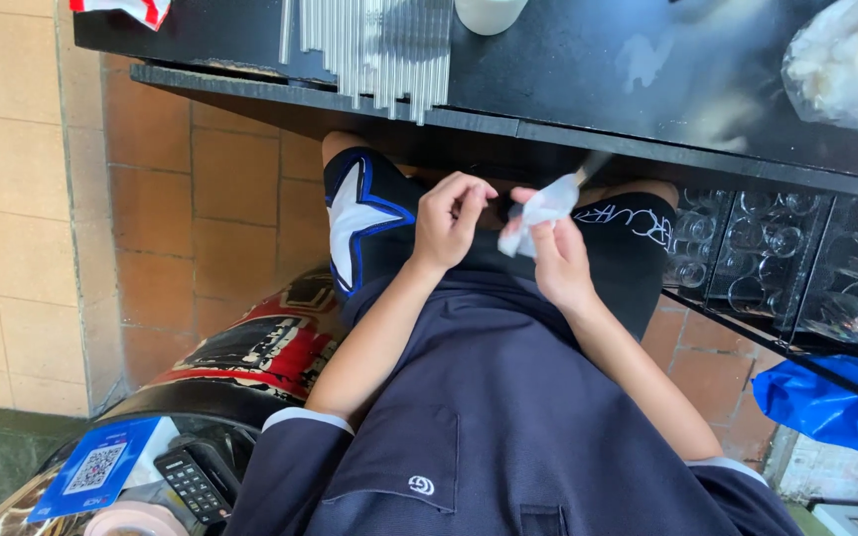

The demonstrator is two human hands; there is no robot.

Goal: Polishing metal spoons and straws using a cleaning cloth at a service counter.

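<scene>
My right hand (560,260) pinches a small crumpled piece of clear plastic wrapper (540,210) over my lap. A thin stick end pokes out of the wrapper toward the table edge. My left hand (449,220) is just left of it, fingers curled, fingertips close to the wrapper; whether it touches the wrapper I cannot tell. Both hands hover above my black shorts (369,223), under the edge of a black table (588,69).
On the table lie a bundle of clear plastic straws (374,45), a white cup (489,12) and a plastic bag (846,65). Glass cups (767,253) fill a rack at right. A blue bag (826,402) lies lower right. A calculator (191,483) sits lower left.
</scene>
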